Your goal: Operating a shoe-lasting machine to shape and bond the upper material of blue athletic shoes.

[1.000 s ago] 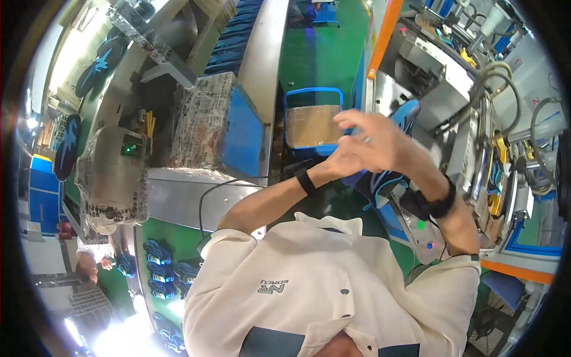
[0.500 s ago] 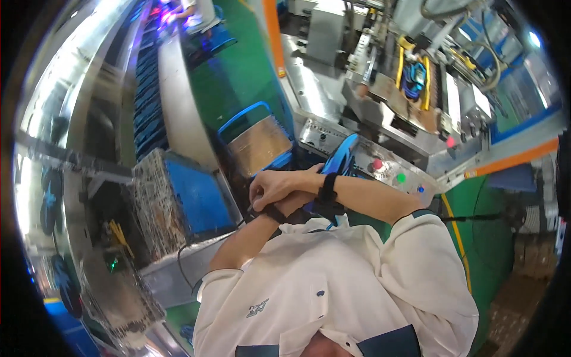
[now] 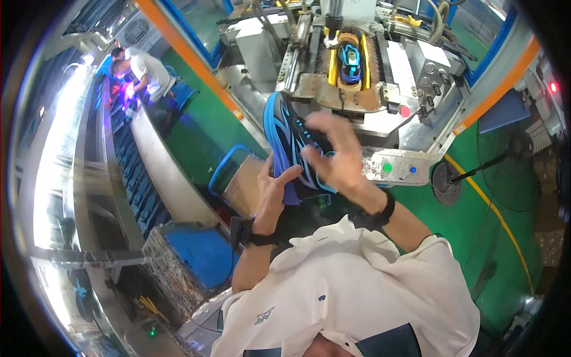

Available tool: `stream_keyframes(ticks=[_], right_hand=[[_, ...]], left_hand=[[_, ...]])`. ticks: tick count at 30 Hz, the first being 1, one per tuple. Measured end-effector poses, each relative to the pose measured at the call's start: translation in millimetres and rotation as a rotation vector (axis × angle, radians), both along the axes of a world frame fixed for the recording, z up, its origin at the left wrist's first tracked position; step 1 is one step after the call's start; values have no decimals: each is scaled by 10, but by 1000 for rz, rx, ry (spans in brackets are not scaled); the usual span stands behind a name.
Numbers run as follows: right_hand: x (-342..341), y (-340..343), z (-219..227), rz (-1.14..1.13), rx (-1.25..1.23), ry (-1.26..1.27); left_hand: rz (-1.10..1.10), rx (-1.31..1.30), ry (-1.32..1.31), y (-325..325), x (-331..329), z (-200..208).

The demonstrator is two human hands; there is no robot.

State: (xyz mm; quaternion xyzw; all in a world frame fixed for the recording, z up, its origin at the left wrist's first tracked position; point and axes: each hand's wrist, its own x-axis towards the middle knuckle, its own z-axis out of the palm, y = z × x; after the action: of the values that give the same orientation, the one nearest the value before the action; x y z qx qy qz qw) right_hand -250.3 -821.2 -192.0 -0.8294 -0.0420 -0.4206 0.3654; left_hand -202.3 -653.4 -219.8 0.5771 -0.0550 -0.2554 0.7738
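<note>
My left hand (image 3: 272, 193) grips a blue and black sneaker (image 3: 278, 140) by its heel end, thumb on the side of the upper. The shoe is raised in front of me, toe pointing up and away. My right hand (image 3: 342, 156) is at the shoe's right side, over its lacing area. Its fingers and thumb are apart and smeared by motion; whether they touch the shoe I cannot tell. Dark bands circle both wrists. Beyond, another blue and black shoe (image 3: 350, 62) sits in the machine (image 3: 333, 98) between yellow bars.
A button panel (image 3: 395, 168) runs along the machine's front. On the left stand a conveyor (image 3: 157, 154) carrying dark items and a blue-topped box (image 3: 199, 256). A blue-framed chair (image 3: 241, 184) is near my left hand, a fan (image 3: 446, 181) to the right. Two people (image 3: 143, 68) bend over the conveyor's far end.
My right hand has left my left wrist, where the forearms crossed, and moved to the shoe. The left hand now shows the shoe raised farther left. The view has turned toward the machine.
</note>
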Motion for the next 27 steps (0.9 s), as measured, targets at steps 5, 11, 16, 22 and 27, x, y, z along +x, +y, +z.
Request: stream_keyframes(ticks=[5,11,16,22,27], right_hand=[[108,-876,-382,174,636,366],[-245,-1409,-765,376,1419,235],[-200,-2173,-672,252,1342,241],[-414,-2830,-972,-6,1203,74],[-799,-3117,-826,-138,1324,-95]], left_hand=[[-56,54,-41,-642,46,356],[-135,45,41,-1513,143,137],[-303,199,-267,-2218,177,148],[-332,333,-415,-2904,1110,-261],[-7,867,-704,-3475,2346,-792]])
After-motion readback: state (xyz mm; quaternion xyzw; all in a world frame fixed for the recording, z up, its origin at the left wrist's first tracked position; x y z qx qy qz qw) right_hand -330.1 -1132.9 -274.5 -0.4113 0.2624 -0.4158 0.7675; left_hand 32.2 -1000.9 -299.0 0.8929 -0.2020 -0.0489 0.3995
